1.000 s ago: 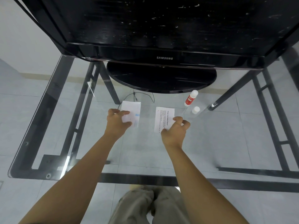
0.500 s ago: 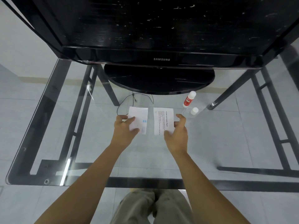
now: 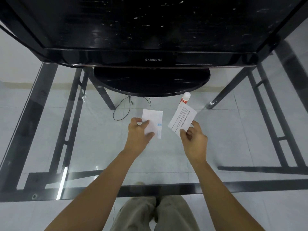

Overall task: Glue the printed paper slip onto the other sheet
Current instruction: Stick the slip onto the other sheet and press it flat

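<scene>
My right hand [image 3: 193,139] pinches the printed paper slip [image 3: 182,120] by its near edge and holds it tilted above the glass table, its text face up. My left hand [image 3: 139,131] rests on the other sheet [image 3: 154,121], a white paper with small blue marks along its right side, thumb and fingers on its left and lower part. A red and white glue stick [image 3: 185,98] lies just beyond the slip, partly hidden by it.
A black Samsung television [image 3: 153,60] on an oval stand [image 3: 150,80] fills the far side of the glass table [image 3: 93,147]. A thin black cable [image 3: 126,107] loops in front of the stand. The table's dark metal frame shows through the glass.
The right hand has lifted the printed slip off the glass and turned it to the right, away from the other sheet. The slip now covers the small white cap seen earlier.
</scene>
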Motion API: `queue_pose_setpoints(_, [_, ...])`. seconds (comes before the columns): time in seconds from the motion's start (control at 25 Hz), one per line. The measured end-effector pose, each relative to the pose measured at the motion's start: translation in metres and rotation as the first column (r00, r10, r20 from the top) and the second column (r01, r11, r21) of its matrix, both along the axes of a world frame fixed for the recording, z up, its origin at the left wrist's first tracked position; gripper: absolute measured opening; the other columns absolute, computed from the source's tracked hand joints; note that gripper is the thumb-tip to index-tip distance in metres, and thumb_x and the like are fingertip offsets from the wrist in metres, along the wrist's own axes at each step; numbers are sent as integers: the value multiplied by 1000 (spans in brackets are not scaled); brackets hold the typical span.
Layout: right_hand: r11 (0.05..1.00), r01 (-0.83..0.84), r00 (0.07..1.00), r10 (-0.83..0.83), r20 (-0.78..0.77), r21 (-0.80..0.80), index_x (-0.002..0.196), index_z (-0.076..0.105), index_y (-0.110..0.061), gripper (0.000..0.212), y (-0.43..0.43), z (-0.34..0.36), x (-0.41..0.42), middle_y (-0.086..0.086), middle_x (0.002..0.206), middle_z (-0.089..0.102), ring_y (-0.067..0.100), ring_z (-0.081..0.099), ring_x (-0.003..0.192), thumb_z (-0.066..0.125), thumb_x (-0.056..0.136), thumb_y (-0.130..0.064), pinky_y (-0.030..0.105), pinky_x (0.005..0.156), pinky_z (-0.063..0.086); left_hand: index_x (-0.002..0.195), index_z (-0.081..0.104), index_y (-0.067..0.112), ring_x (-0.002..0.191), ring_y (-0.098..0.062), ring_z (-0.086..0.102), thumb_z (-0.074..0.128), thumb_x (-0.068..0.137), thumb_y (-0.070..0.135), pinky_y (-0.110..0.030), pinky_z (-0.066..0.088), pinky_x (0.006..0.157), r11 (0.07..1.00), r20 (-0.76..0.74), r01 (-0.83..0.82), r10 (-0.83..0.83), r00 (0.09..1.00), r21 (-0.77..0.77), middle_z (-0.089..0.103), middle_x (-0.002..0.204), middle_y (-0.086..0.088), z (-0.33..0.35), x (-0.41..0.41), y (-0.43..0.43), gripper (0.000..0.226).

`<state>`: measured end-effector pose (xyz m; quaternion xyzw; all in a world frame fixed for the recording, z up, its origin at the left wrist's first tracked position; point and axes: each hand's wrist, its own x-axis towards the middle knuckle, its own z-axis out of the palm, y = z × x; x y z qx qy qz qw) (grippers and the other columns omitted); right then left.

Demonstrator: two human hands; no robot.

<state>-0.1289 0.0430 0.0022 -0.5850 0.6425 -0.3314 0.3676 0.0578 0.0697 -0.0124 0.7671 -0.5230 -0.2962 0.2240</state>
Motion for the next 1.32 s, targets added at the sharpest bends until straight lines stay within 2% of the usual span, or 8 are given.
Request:
queue_pose_setpoints(0.36, [989,-83,994,73,-78,-126,110,65,-13,23,2,8,5,3,116,67,12,69,86,60,88,-12,6,64,50,119,58,10,113,-30,41,70,80,24,-24,34,91,990,76,-13,24,997,-142,38,132,-17,11,-3,0,43])
queue_pose_setpoints(0.52, [969,-93,989,64,-133,-230,103,71,-14,19,-2,17,10,3,86,75,11,66,66,62,87,-14,23,55,54,107,68,18,84,5,59,60,88,26,-3,42,69,973,-238,-88,35,971,-214,66,105,4,44,-5,-15,22])
queue_pose_setpoints(0.64, [930,-137,976,67,-208,-342,98,73,-11,16,-6,22,18,5,63,67,12,54,52,67,84,-13,19,54,44,94,72,26,73,14,58,60,87,33,1,39,64,990,-404,-52,-6,915,-132,67,78,22,65,-8,-26,16])
queue_pose_setpoints(0.8, [862,-231,942,81,-326,-452,96,74,-8,21,-7,24,28,7,69,65,16,57,51,73,75,-5,14,58,42,83,71,36,80,10,63,67,78,44,-1,44,69,993,-493,-59,3,870,-98,70,80,21,74,-7,-32,11])
queue_pose_setpoints(0.96, [815,-337,903,138,-408,-470,98,72,-7,24,-7,21,34,9,73,65,20,60,56,75,75,-10,24,56,53,71,72,19,66,-11,63,68,78,41,-20,49,65,988,-475,-116,55,878,-98,69,68,-1,71,-2,-32,24])
queue_pose_setpoints(1.16, [942,-106,992,80,-96,-317,105,66,-16,25,-9,23,35,2,102,62,11,59,87,60,88,-33,21,74,50,70,66,10,60,2,62,59,87,27,-23,47,63,984,-507,-176,137,851,-30,67,68,5,72,15,-36,25])
queue_pose_setpoints(1.24, [999,13,995,-8,97,-50,108,56,-24,21,-18,24,31,-2,113,58,9,58,93,56,89,-34,17,74,47,67,62,13,58,4,60,56,89,25,-22,42,63,991,-542,-120,133,830,59,66,67,11,71,25,-37,26])
queue_pose_setpoints(1.32, [953,-92,947,-6,322,288,110,49,-33,24,-21,23,32,-4,115,59,8,60,94,57,88,-34,21,77,51,65,60,17,57,2,58,54,90,25,-25,42,67,989,-590,-51,125,798,140,65,62,14,66,31,-32,27])
